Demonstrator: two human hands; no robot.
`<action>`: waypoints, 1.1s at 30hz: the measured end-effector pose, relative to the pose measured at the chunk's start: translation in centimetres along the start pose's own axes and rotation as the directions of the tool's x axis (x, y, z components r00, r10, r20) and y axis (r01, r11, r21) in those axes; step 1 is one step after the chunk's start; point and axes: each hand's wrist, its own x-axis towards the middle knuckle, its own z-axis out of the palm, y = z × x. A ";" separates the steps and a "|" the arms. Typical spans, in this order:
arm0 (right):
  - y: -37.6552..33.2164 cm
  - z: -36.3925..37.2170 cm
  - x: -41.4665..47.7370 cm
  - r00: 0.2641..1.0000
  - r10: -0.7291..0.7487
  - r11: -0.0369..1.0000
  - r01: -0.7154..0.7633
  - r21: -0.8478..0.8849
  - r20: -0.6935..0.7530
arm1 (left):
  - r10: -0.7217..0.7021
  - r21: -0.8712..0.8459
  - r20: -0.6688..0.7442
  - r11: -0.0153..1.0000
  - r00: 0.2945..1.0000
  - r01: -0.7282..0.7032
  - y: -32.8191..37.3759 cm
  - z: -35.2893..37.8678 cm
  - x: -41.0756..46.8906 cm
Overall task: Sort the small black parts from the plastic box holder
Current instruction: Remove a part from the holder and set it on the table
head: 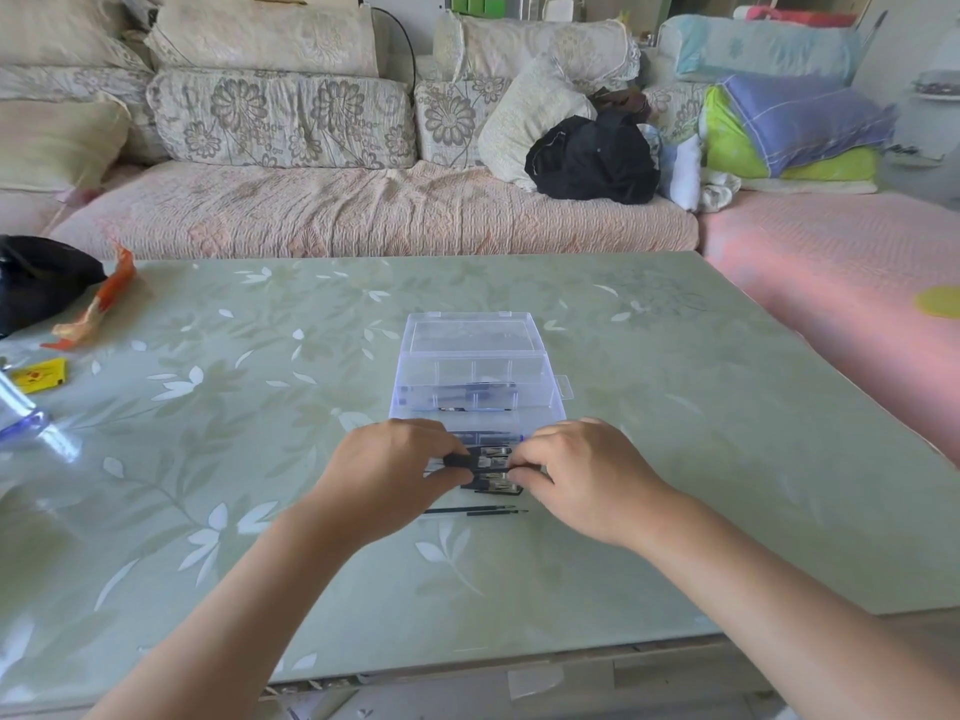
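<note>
A clear plastic box holder (475, 371) stands open on the green table (675, 459), its lid tilted back and dark parts lying in its far compartments. In front of it my left hand (392, 472) and my right hand (582, 472) meet over a cluster of small black parts (491, 467) with silvery insets. Both hands pinch the same black part between thumb and fingers, one at each end. Two thin black rods (475, 510) lie on the table just nearer to me. My fingers hide the near edge of the box.
A black bag (36, 278), an orange wrapper (98, 309) and a yellow packet (41, 375) lie at the table's left. A blue-edged clear object (26, 418) sits at the far left. A sofa (363, 210) runs behind the table.
</note>
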 end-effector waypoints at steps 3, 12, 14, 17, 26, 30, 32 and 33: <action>0.2 -0.2 0.0 0.999 0.002 1.000 -0.001 -0.027 0.037 | -0.010 0.002 0.017 1.000 1.000 0.010 -0.2 0.1 0.0; 3.5 -1.1 -0.6 0.964 0.216 0.976 -0.208 -0.070 0.153 | -0.108 0.050 0.146 0.994 0.983 0.102 -1.0 -0.1 -0.1; 3.9 -0.8 -0.6 0.956 0.242 0.969 -0.230 -0.089 0.166 | -0.112 0.048 0.181 0.993 0.977 0.105 -0.8 0.2 -0.1; 4.0 -0.5 -0.4 0.952 0.259 0.965 -0.249 -0.078 0.165 | -0.116 0.074 0.197 0.992 0.973 0.103 -0.4 0.5 -0.1; 3.4 0.4 0.2 0.967 0.206 0.977 -0.193 -0.095 0.148 | -0.109 0.116 0.196 0.989 0.974 0.087 -0.4 1.3 -0.3; 3.1 0.7 0.6 0.963 0.192 0.977 -0.169 -0.130 0.191 | -0.105 0.104 0.202 0.991 0.974 0.085 -0.5 1.3 -0.2; 3.1 0.6 0.8 0.959 0.194 0.975 -0.165 -0.146 0.208 | -0.111 0.084 0.196 0.992 0.974 0.096 -0.5 1.1 -0.1; 3.1 0.5 0.8 0.957 0.196 0.974 -0.166 -0.152 0.216 | -0.114 0.071 0.190 0.992 0.975 0.102 -0.6 0.9 0.0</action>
